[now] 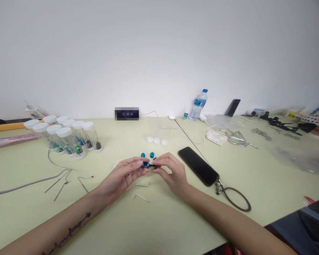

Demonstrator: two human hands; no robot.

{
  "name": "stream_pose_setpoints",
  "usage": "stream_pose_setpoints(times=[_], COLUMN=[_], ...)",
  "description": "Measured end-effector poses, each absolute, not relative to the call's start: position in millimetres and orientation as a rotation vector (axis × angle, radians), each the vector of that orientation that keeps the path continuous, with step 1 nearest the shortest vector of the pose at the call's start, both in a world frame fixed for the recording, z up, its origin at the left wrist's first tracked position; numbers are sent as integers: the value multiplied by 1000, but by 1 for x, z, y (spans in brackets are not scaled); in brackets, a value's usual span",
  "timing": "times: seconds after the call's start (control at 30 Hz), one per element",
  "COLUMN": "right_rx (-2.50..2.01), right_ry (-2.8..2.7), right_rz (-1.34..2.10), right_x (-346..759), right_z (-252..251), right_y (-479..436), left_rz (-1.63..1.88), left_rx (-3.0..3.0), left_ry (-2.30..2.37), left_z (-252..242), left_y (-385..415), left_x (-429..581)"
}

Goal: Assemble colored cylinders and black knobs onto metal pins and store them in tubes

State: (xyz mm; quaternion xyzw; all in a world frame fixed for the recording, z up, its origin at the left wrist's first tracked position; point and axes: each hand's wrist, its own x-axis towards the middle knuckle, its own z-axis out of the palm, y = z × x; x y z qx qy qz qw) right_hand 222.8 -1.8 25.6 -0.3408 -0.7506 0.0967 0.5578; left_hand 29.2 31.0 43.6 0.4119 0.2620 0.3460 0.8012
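Note:
My left hand [129,172] pinches a small blue and black metal cylinder [145,165] between thumb and fingers. From its right side a thin black rod sticks out. The fingertips of my right hand [172,171] close on a small dark piece [155,165] at the rod's end; its exact kind is too small to make out. Just beyond the fingers lie two blue metal parts [152,154]. Nearer to me, below the hands, rest two silver hex keys [142,198].
Clear tubes with white caps [65,132] stand at the left, holding coloured parts. Bent metal rods [60,184] and a grey cable [29,185] lie nearby. Right of my hands is a phone [198,165] with a strap. A water bottle [199,105] leans against the wall.

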Motion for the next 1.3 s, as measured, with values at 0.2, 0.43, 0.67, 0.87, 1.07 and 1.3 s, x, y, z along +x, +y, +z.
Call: stream_pose_setpoints(times=[0.2, 0.43, 0.67, 0.87, 1.07, 1.3], right_rx=[-828, -827, -816, -819, -870, -870], right_ry=[-1724, -1744, -1777, -1775, -1777, -1770], right_rz=[239, 255, 262, 245, 267, 331], right_x=[223, 223, 219, 219, 219, 215], right_z=[29, 26, 21, 20, 17, 18], right_y=[-2, -1, -2, -1, -3, -7], left_rz=[723, 704, 825, 874, 889, 919], left_rx=[1050, 1159, 1245, 1273, 1314, 1380], left_ry=[471, 671, 824, 836, 831, 774], left_z=[42, 46, 43, 49, 45, 40], left_y=[32, 30, 26, 23, 24, 24], left_x=[26, 28, 33, 36, 36, 34])
